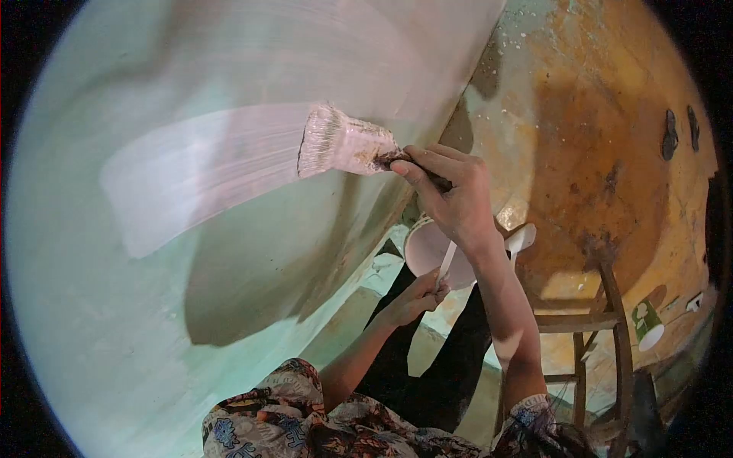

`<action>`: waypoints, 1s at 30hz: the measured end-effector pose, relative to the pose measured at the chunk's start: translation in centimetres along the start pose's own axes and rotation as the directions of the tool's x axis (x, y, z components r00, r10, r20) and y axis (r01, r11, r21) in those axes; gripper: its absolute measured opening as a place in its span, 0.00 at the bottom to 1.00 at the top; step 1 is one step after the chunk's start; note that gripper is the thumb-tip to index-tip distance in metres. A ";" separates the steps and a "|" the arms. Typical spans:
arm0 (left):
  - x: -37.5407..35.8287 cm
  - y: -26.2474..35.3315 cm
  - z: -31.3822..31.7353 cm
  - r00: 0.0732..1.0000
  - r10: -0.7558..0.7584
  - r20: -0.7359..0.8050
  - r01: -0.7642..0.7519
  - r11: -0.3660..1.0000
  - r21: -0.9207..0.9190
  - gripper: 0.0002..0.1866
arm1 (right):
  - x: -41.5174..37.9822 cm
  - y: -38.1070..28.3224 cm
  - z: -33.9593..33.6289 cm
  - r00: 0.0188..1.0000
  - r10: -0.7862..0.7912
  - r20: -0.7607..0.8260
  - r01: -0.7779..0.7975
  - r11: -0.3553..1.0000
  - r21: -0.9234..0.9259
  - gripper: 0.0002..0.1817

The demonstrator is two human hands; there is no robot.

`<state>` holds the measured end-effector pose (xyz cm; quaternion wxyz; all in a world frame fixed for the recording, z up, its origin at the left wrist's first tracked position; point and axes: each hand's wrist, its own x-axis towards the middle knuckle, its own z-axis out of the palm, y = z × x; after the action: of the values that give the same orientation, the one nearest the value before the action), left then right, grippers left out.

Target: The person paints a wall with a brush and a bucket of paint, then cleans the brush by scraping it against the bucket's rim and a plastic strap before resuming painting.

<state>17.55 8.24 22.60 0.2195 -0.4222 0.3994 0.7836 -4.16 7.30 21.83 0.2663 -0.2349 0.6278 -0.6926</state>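
Observation:
My right hand (456, 187) is closed around the dark handle of a wide paint brush (355, 145), its bristles coated in pale pinkish-white paint. The bristle tips touch the pale green wall (252, 282), at the right end of a broad wet white stroke (172, 168). Lower down, my left hand (418, 299) grips a thin white strip at a paint bucket (427, 248), which looks like its handle. Pale paint shows inside the bucket, partly hidden behind my right forearm.
A wooden ladder or stool frame (599, 320) stands at the lower right. A green and white container (647, 324) lies near it. Dark slippers (670, 136) rest on the stained floor (565, 153). Some white object (521, 239) sits just past my forearm.

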 end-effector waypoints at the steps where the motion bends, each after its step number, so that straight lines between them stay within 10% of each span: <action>1: 0.0 -0.1 0.0 1.000 -0.017 -0.010 0.016 1.000 -0.018 0.19 | -0.1 0.6 0.1 1.000 -0.003 -0.006 0.003 1.000 0.007 0.11; 30: 3.0 -5.5 -4.4 0.999 -0.039 0.020 0.041 0.993 -0.114 0.20 | -3.8 30.2 1.2 0.927 0.375 0.003 -0.310 0.769 -0.559 0.16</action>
<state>21.84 7.91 16.21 0.2143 -0.4351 0.3432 0.8044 1.72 6.79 -8.11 0.3450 -0.2220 0.8155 -0.4083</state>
